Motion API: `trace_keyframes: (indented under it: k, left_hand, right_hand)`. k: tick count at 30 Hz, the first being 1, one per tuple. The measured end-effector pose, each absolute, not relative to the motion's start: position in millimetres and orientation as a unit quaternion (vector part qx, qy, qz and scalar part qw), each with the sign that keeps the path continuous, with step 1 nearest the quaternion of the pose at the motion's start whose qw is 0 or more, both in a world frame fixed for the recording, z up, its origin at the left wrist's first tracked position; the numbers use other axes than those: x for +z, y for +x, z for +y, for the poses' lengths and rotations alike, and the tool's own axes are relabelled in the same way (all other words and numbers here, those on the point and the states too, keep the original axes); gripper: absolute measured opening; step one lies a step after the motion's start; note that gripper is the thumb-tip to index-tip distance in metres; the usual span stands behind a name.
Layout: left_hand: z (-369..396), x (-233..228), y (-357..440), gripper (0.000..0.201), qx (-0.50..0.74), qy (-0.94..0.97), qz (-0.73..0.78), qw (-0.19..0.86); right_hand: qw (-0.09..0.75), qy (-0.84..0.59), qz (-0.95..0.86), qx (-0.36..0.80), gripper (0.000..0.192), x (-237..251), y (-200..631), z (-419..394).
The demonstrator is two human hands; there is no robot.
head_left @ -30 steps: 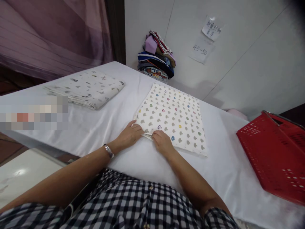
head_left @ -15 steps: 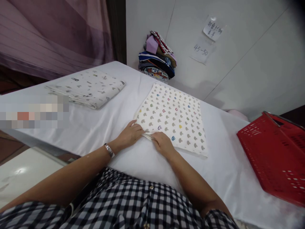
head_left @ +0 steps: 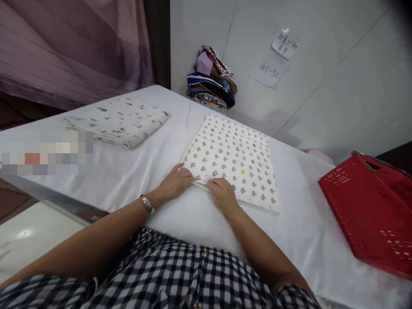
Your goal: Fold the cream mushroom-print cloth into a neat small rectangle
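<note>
A folded white cloth [head_left: 231,159] printed with grey and coloured mushrooms lies flat in front of me, its layers showing along the near edge. At its near left corner, my left hand [head_left: 177,182] has its fingers closed over the edge, thumb side hidden. My right hand [head_left: 222,194] pinches the same near edge a little further right, fingertips on top of the cloth. To the left lies another folded white cloth [head_left: 125,120] with small grey and dark prints, apart from both hands.
A white sheet covers the table [head_left: 299,240]. On the right stands a red plastic basket [head_left: 363,210]. A pile of folded clothes [head_left: 212,81] sits by the wall beyond the far edge, under paper signs [head_left: 269,73]. A purple curtain [head_left: 74,47] hangs at the left.
My right hand has shifted slightly right along the cloth's near edge, and the edge there lies flatter. My left hand stays at the corner.
</note>
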State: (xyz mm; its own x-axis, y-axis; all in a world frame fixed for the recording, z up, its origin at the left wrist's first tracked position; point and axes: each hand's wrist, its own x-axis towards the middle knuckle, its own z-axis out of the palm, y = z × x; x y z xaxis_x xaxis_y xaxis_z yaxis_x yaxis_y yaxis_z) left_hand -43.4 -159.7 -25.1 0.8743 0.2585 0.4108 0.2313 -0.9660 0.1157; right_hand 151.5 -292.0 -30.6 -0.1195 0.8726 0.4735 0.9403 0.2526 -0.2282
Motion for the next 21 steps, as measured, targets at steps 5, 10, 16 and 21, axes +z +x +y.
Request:
trace_keyframes:
  k: [5,10,16,21]
  left_hand:
    - [-159.9,-24.6,-43.7,0.026,0.213,0.968,0.126,0.038]
    - [-160.0,-23.8,-44.1,0.025,0.212,0.967,0.132,0.047]
    - [-159.7,-24.3,-44.1,0.025,0.208,0.966,0.141,0.054]
    - [-160.0,-23.8,-45.1,0.025,0.210,0.966,0.144,0.047]
  right_hand:
    - [0.244,-0.571,-0.783,-0.046,0.025,-32.0,151.7,-294.4]
    - [0.214,-0.582,-0.783,-0.049,0.023,-30.1,147.9,-295.6]
    - [0.176,-0.614,-0.764,-0.087,0.023,-34.1,142.6,-293.5]
    - [0.179,-0.608,-0.764,-0.123,0.028,-36.6,143.5,-292.7]
